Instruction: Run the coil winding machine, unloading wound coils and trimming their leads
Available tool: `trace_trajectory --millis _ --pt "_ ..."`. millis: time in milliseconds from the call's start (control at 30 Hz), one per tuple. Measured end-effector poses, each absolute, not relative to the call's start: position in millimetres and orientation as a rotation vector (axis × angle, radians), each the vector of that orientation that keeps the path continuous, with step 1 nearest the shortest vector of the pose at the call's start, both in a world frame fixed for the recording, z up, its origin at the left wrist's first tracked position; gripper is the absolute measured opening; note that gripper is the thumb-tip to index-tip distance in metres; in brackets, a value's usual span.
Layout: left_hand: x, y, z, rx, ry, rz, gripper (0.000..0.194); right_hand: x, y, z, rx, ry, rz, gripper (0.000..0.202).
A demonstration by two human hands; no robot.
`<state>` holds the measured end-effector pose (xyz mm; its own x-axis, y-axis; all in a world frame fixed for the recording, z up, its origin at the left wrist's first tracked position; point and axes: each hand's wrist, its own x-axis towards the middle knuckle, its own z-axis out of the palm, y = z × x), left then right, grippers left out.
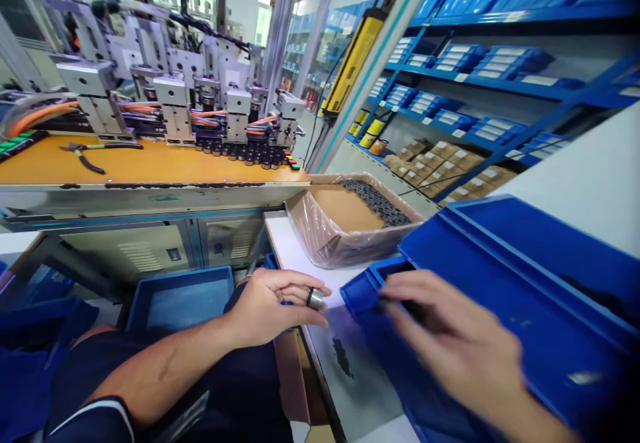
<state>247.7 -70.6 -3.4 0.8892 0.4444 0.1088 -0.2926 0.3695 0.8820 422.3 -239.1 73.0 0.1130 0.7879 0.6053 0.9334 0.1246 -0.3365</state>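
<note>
My left hand (273, 303) is held over the edge of the white worktop, its thumb and fingers closed around a small silver metal cylinder with a black ring (315, 298). To the right, my right hand (445, 336) is smeared by motion above the blue bins. A small black part (384, 302) shows at its pinched fingertips, too blurred to name more closely. Just beyond those fingers is a small blue bin (361, 290). A large blue tray (480, 276) lies under and behind the right hand.
A plastic-lined carton (325, 240) with rows of dark parts stands behind the hands. On the orange bench (200, 171) are pliers (83, 153), black knob-like parts (250, 153) and a metal fixture machine (170, 106). A blue tray (183, 290) sits low left; blue shelving (500, 83) is behind.
</note>
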Motion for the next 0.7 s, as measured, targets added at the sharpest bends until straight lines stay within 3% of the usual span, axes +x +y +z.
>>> trace_trajectory --millis 133,700 --pt "253 -82 -7 1.070 0.124 0.403 0.041 388 -221 39 -1.481 -1.748 -0.032 0.020" --pt "256 -91 -13 1.076 0.203 0.424 0.043 392 -228 15 -1.455 -1.838 -0.347 0.040"
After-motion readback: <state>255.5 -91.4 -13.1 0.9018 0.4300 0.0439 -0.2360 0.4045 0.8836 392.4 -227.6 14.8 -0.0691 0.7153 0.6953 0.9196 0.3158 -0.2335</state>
